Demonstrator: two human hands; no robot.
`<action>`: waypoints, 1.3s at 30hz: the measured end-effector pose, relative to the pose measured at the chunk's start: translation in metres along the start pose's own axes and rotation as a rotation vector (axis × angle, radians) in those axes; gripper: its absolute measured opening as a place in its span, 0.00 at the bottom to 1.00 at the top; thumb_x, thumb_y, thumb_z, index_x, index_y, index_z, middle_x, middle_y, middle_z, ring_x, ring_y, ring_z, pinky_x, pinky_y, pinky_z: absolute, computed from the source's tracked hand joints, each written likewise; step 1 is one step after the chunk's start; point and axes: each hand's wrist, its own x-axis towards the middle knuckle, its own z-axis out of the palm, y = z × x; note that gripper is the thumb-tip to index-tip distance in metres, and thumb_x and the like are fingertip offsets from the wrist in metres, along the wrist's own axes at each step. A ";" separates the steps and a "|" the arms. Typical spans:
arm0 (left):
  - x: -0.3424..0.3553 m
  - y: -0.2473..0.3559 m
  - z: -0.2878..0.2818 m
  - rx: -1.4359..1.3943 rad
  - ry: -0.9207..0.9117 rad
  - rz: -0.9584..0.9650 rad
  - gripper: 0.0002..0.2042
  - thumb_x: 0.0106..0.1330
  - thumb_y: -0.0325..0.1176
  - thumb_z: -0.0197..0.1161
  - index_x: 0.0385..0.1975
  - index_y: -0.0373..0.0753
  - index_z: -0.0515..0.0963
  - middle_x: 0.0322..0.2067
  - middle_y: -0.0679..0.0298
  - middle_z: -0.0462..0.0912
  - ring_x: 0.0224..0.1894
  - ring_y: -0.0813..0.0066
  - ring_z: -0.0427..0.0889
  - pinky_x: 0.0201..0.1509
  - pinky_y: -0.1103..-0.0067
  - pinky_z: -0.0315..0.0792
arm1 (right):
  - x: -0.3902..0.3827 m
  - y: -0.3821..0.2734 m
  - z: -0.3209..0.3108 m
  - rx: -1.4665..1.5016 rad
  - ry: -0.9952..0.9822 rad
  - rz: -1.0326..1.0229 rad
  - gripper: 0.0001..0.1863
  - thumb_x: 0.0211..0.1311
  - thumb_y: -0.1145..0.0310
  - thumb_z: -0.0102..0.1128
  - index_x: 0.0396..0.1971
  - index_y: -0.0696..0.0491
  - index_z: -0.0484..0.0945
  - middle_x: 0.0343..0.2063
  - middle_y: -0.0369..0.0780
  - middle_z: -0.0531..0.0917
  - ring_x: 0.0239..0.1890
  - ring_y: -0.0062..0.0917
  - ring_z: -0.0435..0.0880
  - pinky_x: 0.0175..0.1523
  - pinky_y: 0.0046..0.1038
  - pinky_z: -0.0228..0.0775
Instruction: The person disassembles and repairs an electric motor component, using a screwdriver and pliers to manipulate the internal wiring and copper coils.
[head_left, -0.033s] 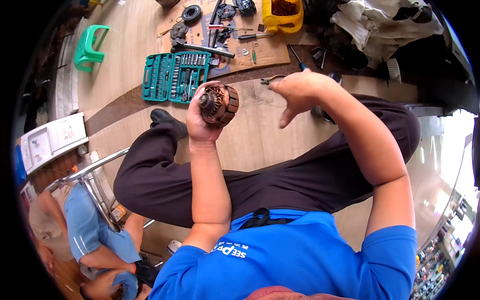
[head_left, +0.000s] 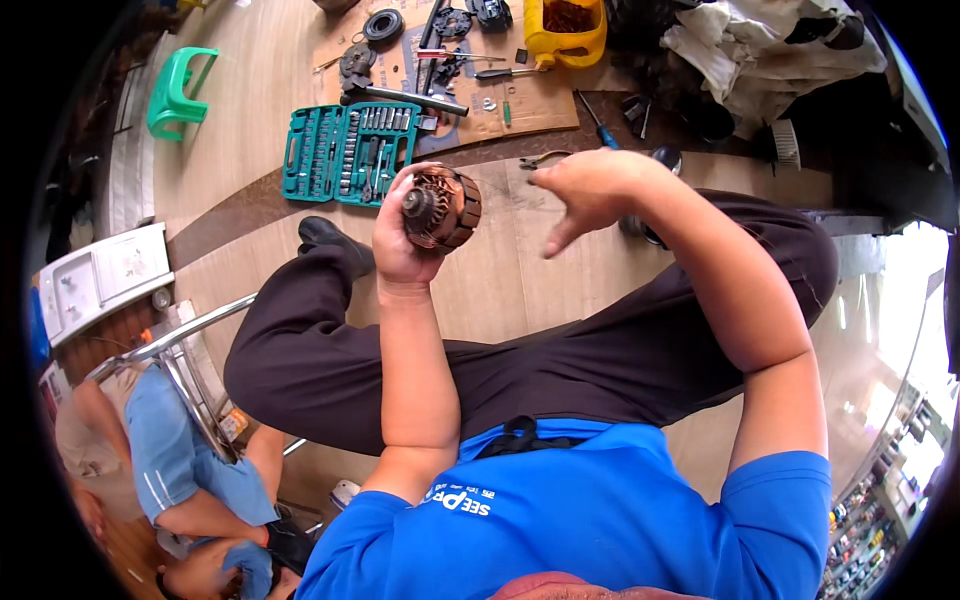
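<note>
My left hand (head_left: 405,255) is wrapped around a motor armature (head_left: 445,210) with copper windings, a slotted core and a dark shaft end facing up. It is held above the floor, between my bent legs. To its right, my right hand (head_left: 590,190) is in the air with thumb and fingers apart, holding nothing. Pliers (head_left: 543,159) lie on the floor just beyond the right hand, partly hidden by it. A screwdriver with a blue handle (head_left: 604,134) lies behind that hand.
An open green socket set case (head_left: 345,155) lies ahead on the left. Beyond it, a cardboard sheet (head_left: 545,110) carries several parts and tools, beside a cut yellow jug (head_left: 567,40). A green stool (head_left: 180,95) stands far left. Another person (head_left: 190,450) is at lower left.
My right hand has shifted slightly left, toward the armature. The armature has moved a little to the right in my left hand.
</note>
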 end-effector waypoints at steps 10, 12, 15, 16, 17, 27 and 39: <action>-0.004 0.009 0.006 0.299 -0.036 -0.034 0.12 0.68 0.28 0.49 0.46 0.30 0.73 0.39 0.56 0.82 0.40 0.73 0.83 0.46 0.80 0.77 | 0.007 -0.015 -0.016 0.495 0.283 -0.179 0.12 0.67 0.66 0.56 0.35 0.62 0.78 0.20 0.47 0.77 0.22 0.28 0.70 0.33 0.31 0.68; 0.002 0.002 -0.002 0.374 0.057 0.037 0.12 0.69 0.29 0.48 0.45 0.30 0.73 0.39 0.56 0.82 0.40 0.72 0.83 0.45 0.78 0.78 | -0.002 -0.017 -0.021 0.406 0.297 -0.295 0.13 0.67 0.65 0.57 0.35 0.62 0.78 0.20 0.48 0.77 0.22 0.31 0.70 0.33 0.32 0.68; 0.006 -0.006 -0.004 0.288 0.231 0.104 0.12 0.70 0.31 0.47 0.44 0.30 0.74 0.39 0.56 0.82 0.40 0.71 0.84 0.44 0.78 0.79 | -0.019 -0.031 -0.031 0.360 0.178 -0.363 0.13 0.66 0.63 0.58 0.34 0.60 0.79 0.23 0.51 0.78 0.24 0.37 0.74 0.35 0.35 0.70; 0.007 -0.008 -0.007 0.231 0.241 0.115 0.12 0.71 0.32 0.47 0.44 0.31 0.75 0.39 0.56 0.82 0.40 0.71 0.84 0.45 0.77 0.79 | -0.019 -0.032 -0.025 0.357 0.126 -0.361 0.13 0.66 0.63 0.57 0.34 0.60 0.80 0.24 0.51 0.79 0.26 0.40 0.76 0.35 0.36 0.70; 0.008 -0.009 -0.009 0.175 0.243 0.126 0.13 0.71 0.32 0.46 0.44 0.31 0.75 0.39 0.56 0.82 0.40 0.71 0.84 0.45 0.76 0.79 | -0.018 -0.033 -0.020 0.355 0.080 -0.356 0.13 0.66 0.63 0.57 0.34 0.59 0.80 0.25 0.52 0.80 0.27 0.43 0.78 0.36 0.37 0.71; 0.006 -0.018 0.004 0.204 0.363 0.284 0.12 0.71 0.32 0.45 0.45 0.32 0.73 0.39 0.57 0.82 0.40 0.70 0.84 0.45 0.75 0.79 | -0.001 -0.039 -0.001 0.071 -0.046 -0.191 0.15 0.65 0.60 0.55 0.32 0.58 0.81 0.28 0.50 0.82 0.35 0.45 0.81 0.42 0.41 0.72; 0.005 0.004 -0.022 -0.160 0.228 0.035 0.22 0.71 0.49 0.39 0.48 0.40 0.75 0.38 0.62 0.82 0.29 0.71 0.79 0.22 0.77 0.68 | 0.015 0.010 0.005 -0.094 0.197 0.139 0.10 0.59 0.67 0.55 0.32 0.53 0.84 0.33 0.46 0.85 0.39 0.42 0.83 0.45 0.39 0.76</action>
